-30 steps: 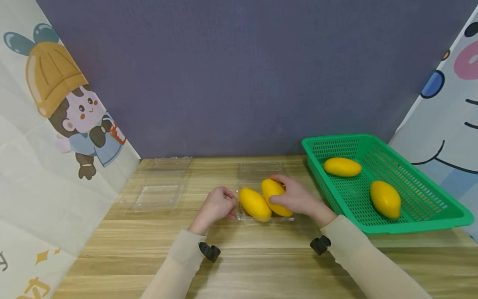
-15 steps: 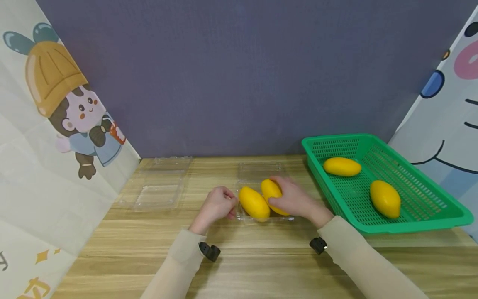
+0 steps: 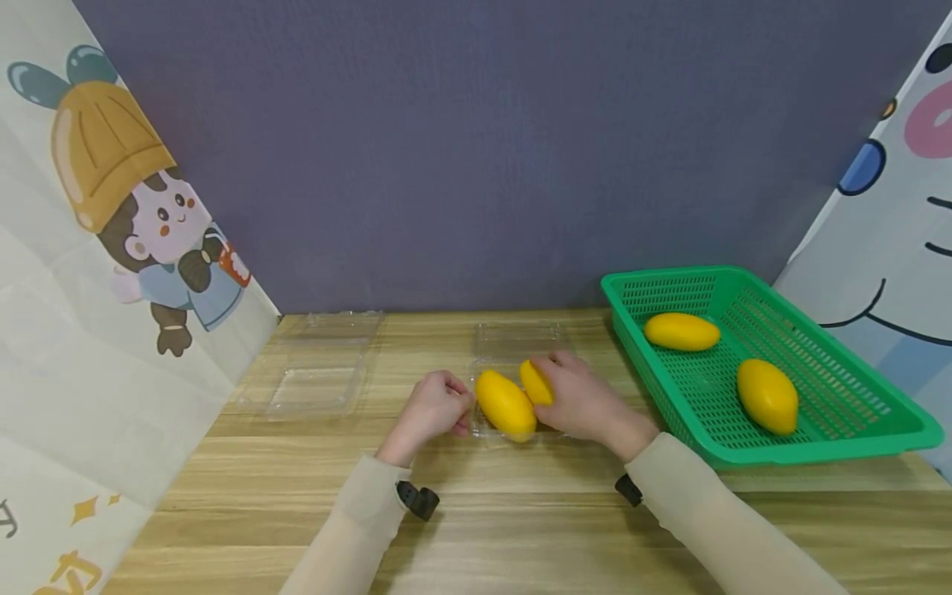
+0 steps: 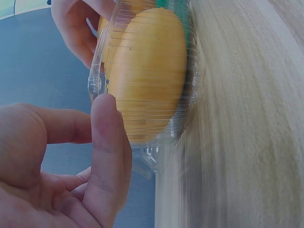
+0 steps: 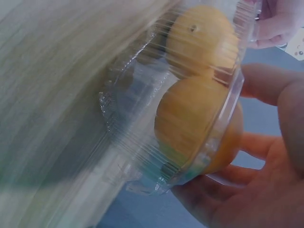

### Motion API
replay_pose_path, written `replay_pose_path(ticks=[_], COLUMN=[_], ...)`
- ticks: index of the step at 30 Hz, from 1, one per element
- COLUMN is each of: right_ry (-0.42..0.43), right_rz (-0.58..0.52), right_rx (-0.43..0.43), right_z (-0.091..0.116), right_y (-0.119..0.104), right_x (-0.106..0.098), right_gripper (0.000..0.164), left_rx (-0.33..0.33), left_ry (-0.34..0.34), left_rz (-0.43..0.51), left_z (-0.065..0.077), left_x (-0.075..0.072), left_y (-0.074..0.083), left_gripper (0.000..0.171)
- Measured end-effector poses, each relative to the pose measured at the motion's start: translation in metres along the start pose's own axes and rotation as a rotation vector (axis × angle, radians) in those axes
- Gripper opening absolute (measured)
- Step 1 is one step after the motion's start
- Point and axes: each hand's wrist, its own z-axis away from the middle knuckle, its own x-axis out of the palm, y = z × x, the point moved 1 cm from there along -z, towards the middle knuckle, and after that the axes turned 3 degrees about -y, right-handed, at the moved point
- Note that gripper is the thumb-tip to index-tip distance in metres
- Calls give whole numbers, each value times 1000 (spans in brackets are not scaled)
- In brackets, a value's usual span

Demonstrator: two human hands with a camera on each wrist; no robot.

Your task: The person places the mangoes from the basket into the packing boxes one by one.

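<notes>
A clear plastic clamshell box (image 4: 95, 78) stands on the table with its lid (image 3: 518, 341) folded back, away from me. Inside lies one yellow mango (image 3: 506, 405), slanted along the left half. My left hand (image 3: 437, 405) pinches the box's left rim between thumb and fingers. On the box's right side my right hand (image 3: 583, 401) grips a second mango (image 3: 535, 382) from above, with fingers and thumb spread round it. Much of this mango is hidden by the hand in the head view. The right wrist view shows both mangoes side by side through the ribbed wall.
At the right stands a green slatted basket (image 3: 818, 454) holding two more mangoes, one at the back (image 3: 682, 331) and one nearer (image 3: 768, 397). Another open clear clamshell box (image 3: 316, 388) sits at the left. A dark wall panel (image 3: 476, 165) borders the wooden table (image 3: 521, 529).
The right hand has shifted slightly left and rolled over its mango, covering more of it. The left mango has moved a little leftward. The left hand stays put.
</notes>
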Motion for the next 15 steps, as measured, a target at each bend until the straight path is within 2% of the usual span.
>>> replay_pose_path(ticks=[9,15], right_ry=[6,5], right_rz=[110,60], right_rx=[-23,-20], right_z=[1,1], right_y=[-3,-2], right_x=[5,4], right_gripper=[71,66], left_rx=[-4,-6], left_ry=[3,1], left_rz=[-9,-15], left_z=[-1,-1], left_x=[0,0], left_y=[0,0], left_gripper=[16,16])
